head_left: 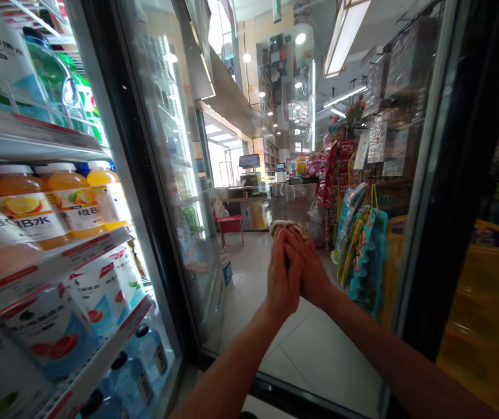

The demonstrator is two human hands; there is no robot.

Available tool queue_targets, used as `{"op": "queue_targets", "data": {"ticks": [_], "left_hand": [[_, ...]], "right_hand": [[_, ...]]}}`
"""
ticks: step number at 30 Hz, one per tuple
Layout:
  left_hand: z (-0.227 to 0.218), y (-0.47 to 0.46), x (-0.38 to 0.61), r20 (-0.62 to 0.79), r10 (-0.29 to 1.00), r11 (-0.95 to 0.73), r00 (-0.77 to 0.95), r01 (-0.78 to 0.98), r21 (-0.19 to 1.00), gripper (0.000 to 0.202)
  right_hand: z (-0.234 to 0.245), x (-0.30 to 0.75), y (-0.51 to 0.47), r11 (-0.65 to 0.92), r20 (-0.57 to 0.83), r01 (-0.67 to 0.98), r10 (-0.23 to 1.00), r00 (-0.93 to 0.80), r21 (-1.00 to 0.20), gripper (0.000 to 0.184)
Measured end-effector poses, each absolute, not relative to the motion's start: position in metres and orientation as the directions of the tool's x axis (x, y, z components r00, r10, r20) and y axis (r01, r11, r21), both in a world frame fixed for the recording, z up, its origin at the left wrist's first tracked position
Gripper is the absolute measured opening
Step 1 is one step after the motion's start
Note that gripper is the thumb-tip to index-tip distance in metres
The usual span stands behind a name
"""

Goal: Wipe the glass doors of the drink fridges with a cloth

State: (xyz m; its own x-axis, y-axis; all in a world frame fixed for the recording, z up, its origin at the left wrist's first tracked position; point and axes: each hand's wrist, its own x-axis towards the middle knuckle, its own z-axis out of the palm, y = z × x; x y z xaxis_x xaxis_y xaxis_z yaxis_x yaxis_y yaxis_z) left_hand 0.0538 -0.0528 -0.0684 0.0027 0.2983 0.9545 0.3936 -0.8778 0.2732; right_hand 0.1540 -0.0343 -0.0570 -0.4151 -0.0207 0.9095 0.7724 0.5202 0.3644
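Note:
A crumpled, light-coloured cloth (288,224) lies against the glass door (249,314) of a drinks cooler. My left hand (282,276) and my right hand (312,269) are close together and touching, both with their fingers on the cloth. Their fingers point up and forward, partly hiding the cloth beneath them. Both arms reach in from the bottom of the view. A black frame (428,192) borders the glass.
Lit cooler shelves (74,256) on the left hold orange drink bottles (72,195) and blue bottles (133,372). Through the glass show a red stool (228,219), a counter with a monitor (249,160) and hanging goods (365,250). A yellow rack (476,320) stands at right.

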Motion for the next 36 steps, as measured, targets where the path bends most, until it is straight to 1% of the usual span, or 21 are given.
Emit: {"op": "queue_targets", "data": {"ticks": [2,7,10,12,16,17,18,20,21,22,23,24,26,28,29,30,32,33,34,35,36], "left_hand": [[-0.066,-0.048,0.067,0.957,0.284,-0.871,-0.061,0.4,0.284,0.051],[-0.052,-0.031,0.09,0.973,0.171,-0.732,-0.153,0.642,0.23,0.044],[-0.034,-0.014,0.075,0.976,0.082,-0.681,-0.202,0.704,0.203,0.038],[-0.019,0.0,0.046,0.954,0.049,-0.641,-0.296,0.723,0.257,0.036],[0.002,0.013,-0.001,0.86,0.039,-0.518,-0.508,0.726,0.452,0.044],[0.002,0.011,0.001,0.876,0.046,-0.504,-0.479,0.747,0.435,0.046],[0.001,0.008,0.009,0.923,0.057,-0.504,-0.381,0.787,0.356,0.047],[-0.005,-0.001,0.032,0.998,0.066,-0.535,-0.023,0.843,0.055,0.048],[-0.007,-0.004,0.042,0.985,0.061,-0.548,0.163,0.83,-0.103,0.048],[-0.008,-0.005,0.048,0.955,0.055,-0.553,0.292,0.805,-0.215,0.047],[-0.006,-0.005,0.049,0.94,0.049,-0.55,0.338,0.795,-0.257,0.047],[-0.003,-0.003,0.046,0.954,0.047,-0.538,0.295,0.813,-0.225,0.047],[0.005,0.005,0.03,0.999,0.037,-0.497,0.009,0.868,0.011,0.048],[0.009,0.011,0.017,0.964,0.007,-0.464,-0.265,0.853,0.238,0.05],[0.007,0.011,0.015,0.959,0.006,-0.456,-0.285,0.852,0.256,0.05],[0.004,0.011,0.015,0.979,0.023,-0.456,-0.201,0.87,0.189,0.05],[-0.004,0.007,0.019,0.986,0.069,-0.482,0.154,0.87,-0.102,0.049],[-0.007,0.006,0.019,0.956,0.079,-0.49,0.283,0.846,-0.21,0.048],[-0.009,0.006,0.017,0.947,0.079,-0.483,0.311,0.843,-0.236,0.047],[-0.008,0.007,0.014,0.972,0.065,-0.461,0.227,0.871,-0.173,0.046],[-0.007,0.008,0.009,0.998,0.037,-0.43,0.06,0.902,-0.038,0.047]], "right_hand": [[-0.054,0.171,-0.039,0.543,0.902,0.749,-0.037,-0.431,0.38,0.037],[-0.043,0.202,-0.046,0.525,0.892,0.75,-0.043,-0.449,0.403,0.034],[-0.033,0.209,-0.047,0.49,0.919,0.79,-0.065,-0.388,0.368,0.038],[-0.025,0.211,-0.048,0.465,0.936,0.82,-0.056,-0.348,0.333,0.04],[-0.012,0.213,-0.049,0.44,0.937,0.838,-0.023,-0.349,0.323,0.037],[-0.01,0.213,-0.049,0.437,0.936,0.838,-0.026,-0.35,0.326,0.036],[-0.008,0.212,-0.048,0.433,0.937,0.84,-0.033,-0.348,0.327,0.034],[-0.006,0.213,-0.047,0.42,0.941,0.848,-0.046,-0.335,0.322,0.033],[-0.005,0.215,-0.046,0.415,0.942,0.85,-0.051,-0.333,0.323,0.034],[-0.005,0.218,-0.045,0.414,0.941,0.85,-0.055,-0.334,0.326,0.036],[-0.005,0.221,-0.045,0.417,0.939,0.846,-0.06,-0.338,0.331,0.037],[-0.005,0.225,-0.045,0.422,0.937,0.842,-0.063,-0.343,0.336,0.039],[-0.005,0.231,-0.046,0.427,0.935,0.837,-0.064,-0.349,0.342,0.043],[-0.005,0.234,-0.046,0.413,0.937,0.846,-0.054,-0.346,0.337,0.045],[-0.006,0.235,-0.047,0.4,0.937,0.854,-0.044,-0.346,0.333,0.046],[-0.006,0.235,-0.047,0.386,0.939,0.862,-0.034,-0.343,0.329,0.047],[-0.006,0.234,-0.046,0.366,0.94,0.873,-0.021,-0.34,0.324,0.048],[-0.006,0.234,-0.046,0.364,0.939,0.873,-0.02,-0.343,0.326,0.048],[-0.006,0.234,-0.046,0.365,0.937,0.869,-0.024,-0.349,0.333,0.049],[-0.006,0.235,-0.046,0.368,0.933,0.864,-0.03,-0.358,0.343,0.049],[-0.006,0.235,-0.046,0.368,0.93,0.86,-0.036,-0.367,0.354,0.049]]}}
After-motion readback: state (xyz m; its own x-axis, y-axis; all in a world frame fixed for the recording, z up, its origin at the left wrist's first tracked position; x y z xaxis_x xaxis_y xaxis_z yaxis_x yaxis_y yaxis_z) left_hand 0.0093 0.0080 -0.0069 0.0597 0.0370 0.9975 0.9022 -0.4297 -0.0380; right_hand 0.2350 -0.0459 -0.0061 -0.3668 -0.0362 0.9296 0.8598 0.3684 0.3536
